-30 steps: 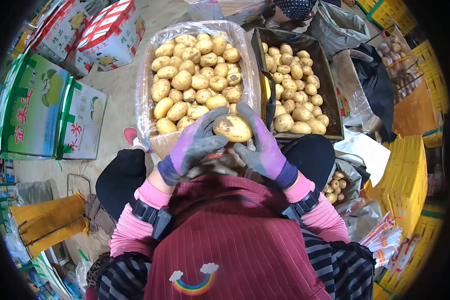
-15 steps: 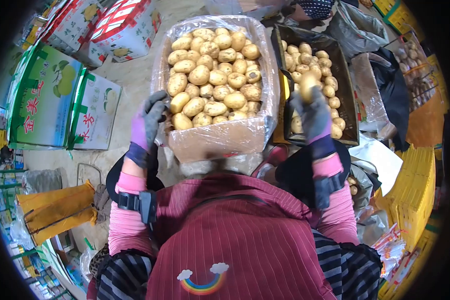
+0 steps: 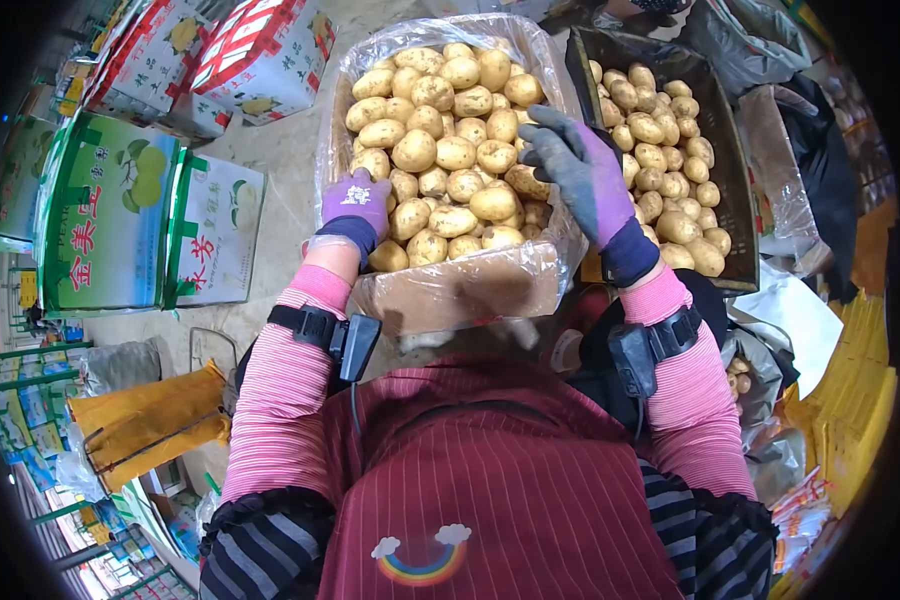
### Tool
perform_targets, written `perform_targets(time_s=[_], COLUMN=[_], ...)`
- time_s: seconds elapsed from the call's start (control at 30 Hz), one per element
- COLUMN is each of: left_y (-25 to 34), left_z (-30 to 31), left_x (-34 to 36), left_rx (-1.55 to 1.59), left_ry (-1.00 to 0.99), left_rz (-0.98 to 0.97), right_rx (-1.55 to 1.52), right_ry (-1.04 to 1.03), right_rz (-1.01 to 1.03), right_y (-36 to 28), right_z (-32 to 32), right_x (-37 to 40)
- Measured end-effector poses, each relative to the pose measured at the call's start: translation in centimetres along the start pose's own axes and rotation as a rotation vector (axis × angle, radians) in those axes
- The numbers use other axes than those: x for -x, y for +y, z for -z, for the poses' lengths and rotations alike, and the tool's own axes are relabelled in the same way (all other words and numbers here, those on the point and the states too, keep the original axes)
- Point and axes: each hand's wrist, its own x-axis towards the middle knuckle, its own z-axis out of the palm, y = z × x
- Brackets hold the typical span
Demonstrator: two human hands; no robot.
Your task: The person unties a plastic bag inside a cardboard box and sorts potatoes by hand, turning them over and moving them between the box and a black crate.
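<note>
A cardboard box lined with clear plastic stands in front of me, heaped with potatoes. My left hand, in a purple and grey glove, lies over the potatoes at the box's left edge; its fingertips are hidden, so its grip does not show. At the right edge my right hand, gloved alike, has its fingers stretched apart over the potatoes, with nothing visible in them. Right of the box, a black crate holds smaller potatoes.
Green-edged fruit cartons and red-and-white cartons stand at the left. Beyond the crate are an open carton with plastic and a grey bag. Yellow crates are stacked at the lower right.
My right hand has moved left from the black crate to the box, and the potato it held is no longer in it. My left hand has come inward over the potatoes.
</note>
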Motion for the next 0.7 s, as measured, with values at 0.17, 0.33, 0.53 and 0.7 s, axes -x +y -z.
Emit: perform_targets(time_s=[0.17, 0.33, 0.53, 0.7], left_y=[-0.1, -1.6, 0.5, 1.2], left_z=[-0.3, 1.8, 6.7, 5.9], left_x=[1.6, 3.5, 6.4, 4.6], left_rx=[0.235, 1.133, 1.877, 1.929], left_ry=[-0.011, 0.083, -0.075, -0.135], left_rz=[0.042, 0.105, 0.181, -0.033], right_rx=[0.108, 0.113, 0.229, -0.208], right_ry=[-0.045, -0.172, -0.427, -0.401], right_rz=[0.128, -0.014, 0.226, -0.079], right_y=[1.9, 2.5, 2.9, 2.6], right_z=[-0.2, -1.2, -3.7, -3.9], right_x=[-1.0, 0.0, 2.4, 2.7])
